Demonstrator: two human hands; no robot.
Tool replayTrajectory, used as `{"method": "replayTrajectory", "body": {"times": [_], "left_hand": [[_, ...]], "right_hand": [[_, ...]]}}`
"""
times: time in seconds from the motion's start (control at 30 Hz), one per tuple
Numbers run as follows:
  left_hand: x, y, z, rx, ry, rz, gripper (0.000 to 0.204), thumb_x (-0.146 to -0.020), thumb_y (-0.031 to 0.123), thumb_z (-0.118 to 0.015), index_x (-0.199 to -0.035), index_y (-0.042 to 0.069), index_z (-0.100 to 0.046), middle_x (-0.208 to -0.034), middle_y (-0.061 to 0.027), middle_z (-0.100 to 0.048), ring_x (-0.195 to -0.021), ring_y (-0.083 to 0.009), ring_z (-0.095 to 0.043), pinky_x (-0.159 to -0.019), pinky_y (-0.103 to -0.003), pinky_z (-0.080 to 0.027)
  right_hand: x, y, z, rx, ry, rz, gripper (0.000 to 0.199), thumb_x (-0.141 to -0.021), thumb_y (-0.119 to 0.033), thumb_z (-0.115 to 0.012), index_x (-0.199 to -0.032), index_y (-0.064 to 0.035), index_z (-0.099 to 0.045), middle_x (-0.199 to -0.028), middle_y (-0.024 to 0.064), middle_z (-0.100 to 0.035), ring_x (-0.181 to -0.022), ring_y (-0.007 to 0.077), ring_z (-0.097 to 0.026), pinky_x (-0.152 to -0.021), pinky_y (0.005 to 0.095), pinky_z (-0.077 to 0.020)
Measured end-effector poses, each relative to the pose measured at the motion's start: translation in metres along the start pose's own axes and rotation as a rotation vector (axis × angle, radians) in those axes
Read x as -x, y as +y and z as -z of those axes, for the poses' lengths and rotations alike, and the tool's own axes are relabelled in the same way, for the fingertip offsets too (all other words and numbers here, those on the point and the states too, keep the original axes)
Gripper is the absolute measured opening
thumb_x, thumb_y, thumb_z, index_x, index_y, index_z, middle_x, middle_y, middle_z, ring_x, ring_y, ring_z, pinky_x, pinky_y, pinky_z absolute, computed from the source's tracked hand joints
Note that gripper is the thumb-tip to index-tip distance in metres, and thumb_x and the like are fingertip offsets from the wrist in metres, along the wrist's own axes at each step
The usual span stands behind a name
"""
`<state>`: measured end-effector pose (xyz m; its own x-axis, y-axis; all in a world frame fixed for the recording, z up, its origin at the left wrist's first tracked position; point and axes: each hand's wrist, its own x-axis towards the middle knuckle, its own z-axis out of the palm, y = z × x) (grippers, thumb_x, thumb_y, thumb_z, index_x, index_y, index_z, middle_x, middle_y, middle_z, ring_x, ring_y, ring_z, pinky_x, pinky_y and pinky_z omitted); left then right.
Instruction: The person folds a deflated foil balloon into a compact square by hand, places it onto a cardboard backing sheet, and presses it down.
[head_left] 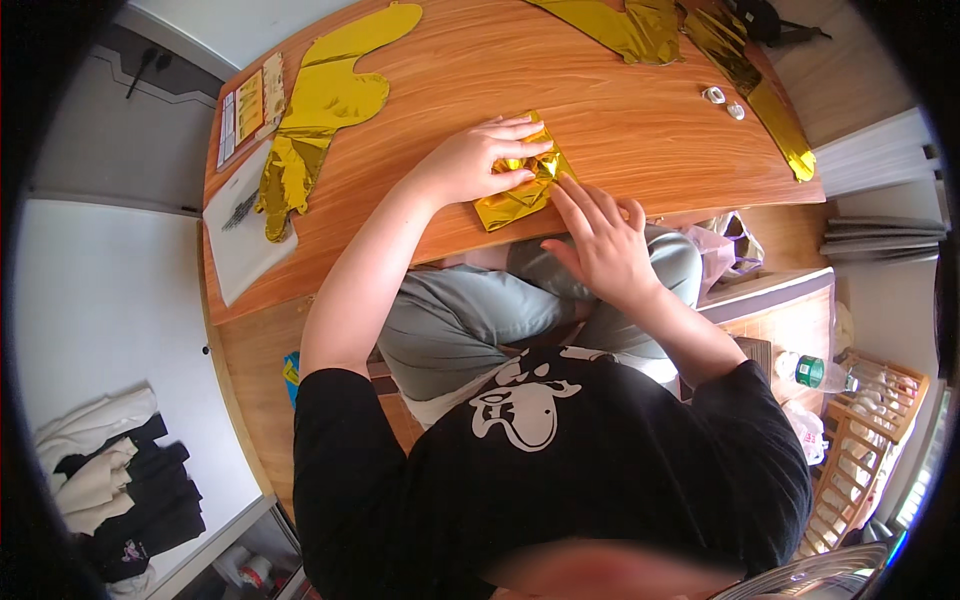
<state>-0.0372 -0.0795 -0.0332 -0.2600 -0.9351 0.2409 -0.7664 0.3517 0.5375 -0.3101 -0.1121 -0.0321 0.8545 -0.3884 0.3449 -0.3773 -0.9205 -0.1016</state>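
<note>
A folded gold foil balloon (508, 208) lies flat and creased at the near edge of the wooden table (450, 70). My left hand (478, 160) rests across its upper part, with fingers stretched out and pressing on the shiny film. From the right, my right hand (607, 240) reaches in, thumb apart and fingers extended, its fingertips touching the foil's right edge. Neither hand is closed around it. Part of the folded piece is hidden under my left fingers.
Another flat gold foil balloon (335, 90) lies at the left, beside a printed card (250, 108) and a clear plastic bag (240, 225). More gold foil (630, 30) spreads along the far right. Two small white objects (714, 95) sit near the right edge.
</note>
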Motion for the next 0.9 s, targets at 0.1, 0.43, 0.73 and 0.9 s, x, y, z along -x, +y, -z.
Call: {"method": "replayTrajectory", "body": {"times": [0.1, 0.43, 0.73, 0.9], "left_hand": [[0.000, 0.000, 0.000, 0.000, -0.001, -0.003, 0.045, -0.096, 0.022, -0.072, -0.140, 0.016, -0.066, -0.154, -0.0126, -0.054, -0.147, -0.0312, -0.045, -0.124, -0.046, -0.033], [0.001, 0.001, 0.001, 0.001, -0.008, 0.029, 0.045, -0.096, 0.022, -0.072, -0.140, 0.018, -0.066, -0.156, -0.0103, -0.052, -0.149, -0.0305, -0.043, -0.124, -0.045, -0.033], [-0.001, 0.004, 0.001, 0.010, -0.012, 0.037, 0.045, -0.096, 0.021, -0.072, -0.141, 0.019, -0.066, -0.155, -0.0104, -0.053, -0.149, -0.0308, -0.043, -0.124, -0.044, -0.033], [0.002, 0.001, 0.000, -0.004, -0.004, 0.041, 0.045, -0.096, 0.021, -0.072, -0.141, 0.020, -0.066, -0.155, -0.0110, -0.053, -0.149, -0.0310, -0.043, -0.124, -0.044, -0.034]], "right_hand": [[0.001, -0.006, -0.005, 0.109, 0.010, 0.003, 0.072, -0.093, -0.055, -0.064, -0.151, -0.0156, -0.049, -0.151, 0.0041, -0.055, -0.132, 0.0210, -0.053, -0.104, 0.0447, -0.0327], [0.005, -0.008, -0.016, 0.226, 0.014, 0.033, 0.073, -0.091, -0.067, -0.058, -0.152, -0.0277, -0.049, -0.152, 0.0005, -0.053, -0.128, 0.0234, -0.052, -0.101, 0.0448, -0.0322], [0.001, 0.001, -0.015, 0.285, 0.037, 0.106, 0.070, -0.090, -0.063, -0.061, -0.152, -0.0320, -0.049, -0.150, -0.0001, -0.055, -0.124, 0.0231, -0.053, -0.099, 0.0446, -0.0337], [0.000, 0.007, 0.004, 0.051, 0.010, 0.117, 0.070, -0.092, -0.053, -0.066, -0.152, -0.0238, -0.048, -0.152, 0.0041, -0.054, -0.125, 0.0232, -0.056, -0.100, 0.0453, -0.0368]]}}
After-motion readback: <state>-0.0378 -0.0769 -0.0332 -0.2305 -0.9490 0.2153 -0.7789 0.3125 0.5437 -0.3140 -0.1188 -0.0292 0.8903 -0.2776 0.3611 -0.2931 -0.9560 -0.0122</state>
